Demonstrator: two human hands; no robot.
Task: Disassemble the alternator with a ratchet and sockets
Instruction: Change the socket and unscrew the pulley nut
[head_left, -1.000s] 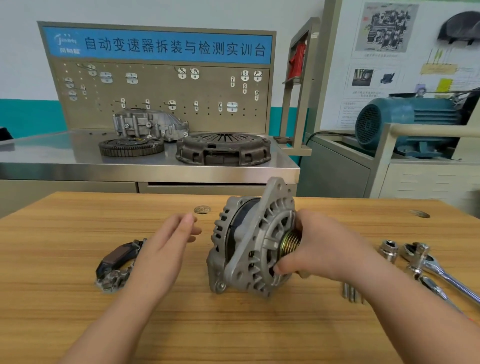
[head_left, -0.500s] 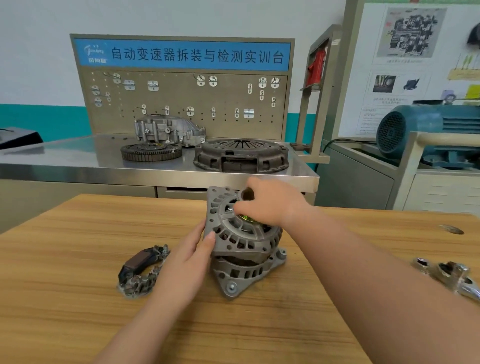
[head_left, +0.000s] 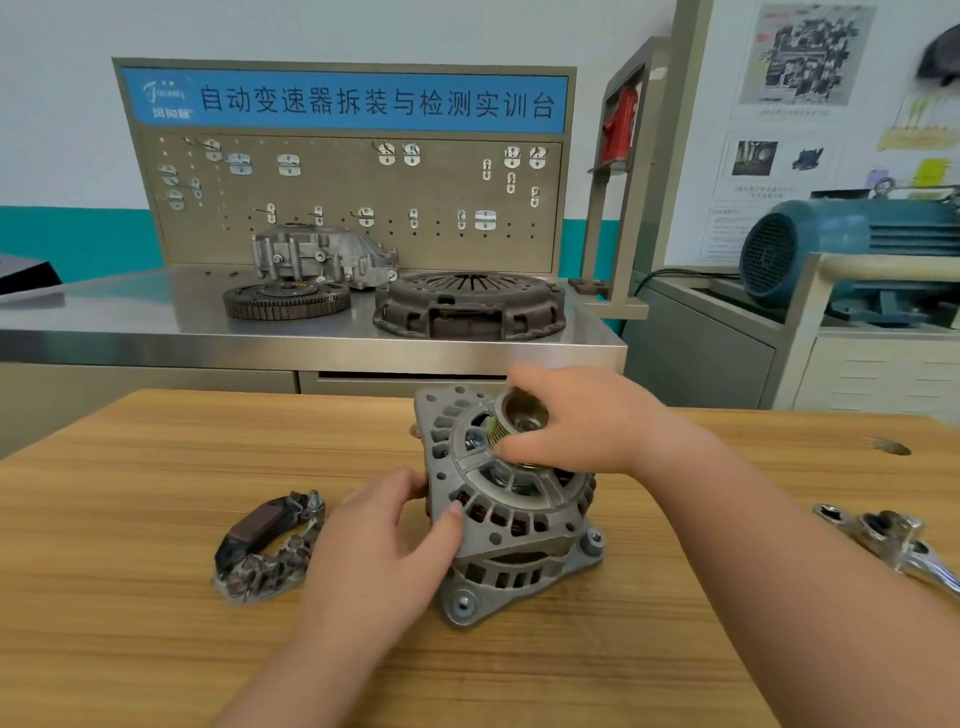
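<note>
Alternator (head_left: 519, 551) sits on the wooden table (head_left: 156, 597), mid-table, pulley end up and tipped a little toward the camera. Right hand (head_left: 587, 421) has its fingers curled round the pulley (head_left: 522, 413). Left hand (head_left: 384, 535) grips the left flank of the front housing, with the thumb (head_left: 453, 512) pressed on the vent slots. My read: it's being seated and steadied pulley-up, either to split the case or to get at the pulley nut, can't tell which. To do it well, get the rear face flat on the wood before loading it, since tilted like this it will rock. Left hand should take all the reaction, palm low on the housing, fingers out of the slots and off the windings. If splitting, lift straight along the shaft axis with small wiggles and no prying at 1 ear. At least 2 bolt heads show on the ears; check they're out first. Ratchet (head_left: 893, 540) is well off to the right, blurred and untouched, so bring it nearer. The stripped rectifier part (head_left: 270, 545) lies just left of the left hand and is worth moving clear.
</note>
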